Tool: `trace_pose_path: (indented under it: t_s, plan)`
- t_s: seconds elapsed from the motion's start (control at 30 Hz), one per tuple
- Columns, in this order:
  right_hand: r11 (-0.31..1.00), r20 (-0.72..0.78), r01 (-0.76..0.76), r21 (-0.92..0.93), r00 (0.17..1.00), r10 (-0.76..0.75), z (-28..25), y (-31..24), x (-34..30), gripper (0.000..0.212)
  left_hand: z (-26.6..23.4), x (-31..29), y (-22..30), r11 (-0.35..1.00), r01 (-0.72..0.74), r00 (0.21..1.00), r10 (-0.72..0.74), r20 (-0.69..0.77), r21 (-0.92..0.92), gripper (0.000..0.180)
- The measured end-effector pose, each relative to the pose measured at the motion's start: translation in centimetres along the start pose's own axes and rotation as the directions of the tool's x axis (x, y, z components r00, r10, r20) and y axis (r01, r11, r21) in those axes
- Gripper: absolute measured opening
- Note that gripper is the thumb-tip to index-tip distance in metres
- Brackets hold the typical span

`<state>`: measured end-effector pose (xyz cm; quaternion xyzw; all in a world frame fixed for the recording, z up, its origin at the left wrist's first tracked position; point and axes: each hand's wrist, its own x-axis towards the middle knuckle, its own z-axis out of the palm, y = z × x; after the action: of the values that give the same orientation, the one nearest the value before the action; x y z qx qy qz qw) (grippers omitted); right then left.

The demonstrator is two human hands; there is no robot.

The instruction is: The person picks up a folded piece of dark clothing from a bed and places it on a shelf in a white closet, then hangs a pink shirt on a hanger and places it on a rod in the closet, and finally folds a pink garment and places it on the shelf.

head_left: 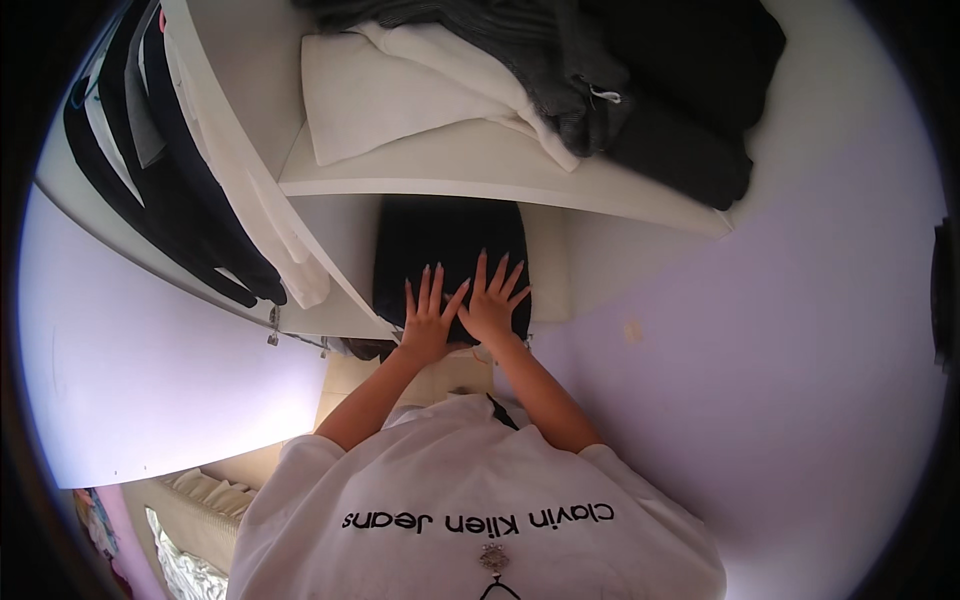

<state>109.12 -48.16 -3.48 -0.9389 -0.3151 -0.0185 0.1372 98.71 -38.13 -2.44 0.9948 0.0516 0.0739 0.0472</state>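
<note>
A black folded cloth item [450,225], probably a garment, lies in the lower compartment of a white wardrobe. Flat against its near part rests my left hand [428,325], fingers spread. My right hand [489,308] is laid on the same black cloth just to the right, its fingers fanned out too. The two thumbs come close together near the middle. Neither hand grips anything. The underside of the black item is hidden.
Above, a white shelf [450,178] bears a folded cream garment [390,90], a dark grey knitted one [500,50] and a black one [690,90]. Clothes [190,150] hang at the left. A white door [170,350] stands at lower left, and a pale wall [700,380] on the right.
</note>
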Motion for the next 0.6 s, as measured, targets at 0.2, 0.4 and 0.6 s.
trace_pose_path:
  t_s: [0.2, 0.4, 0.6]
  plan:
    - [0.998, 0.026, -0.037, -0.042, 0.999, 0.038, -0.3, -0.3, 0.7, 0.086, -0.5, 1.2, -1.1, 0.996, -0.031, 0.992, 0.041, 0.12, -0.085, 0.114]
    - [0.992, 0.129, -0.101, -0.073, 0.986, 0.109, -0.7, -1.3, 3.2, 0.086, -0.6, 3.2, -3.9, 0.989, -0.056, 0.986, 0.076, 0.149, -0.136, 0.107]
    - [0.993, 0.144, -0.068, -0.094, 0.986, 0.081, 0.0, 0.1, 6.9, 0.091, 0.1, 6.8, -4.6, 0.997, 0.033, 0.978, -0.018, 0.208, -0.072, 0.1]
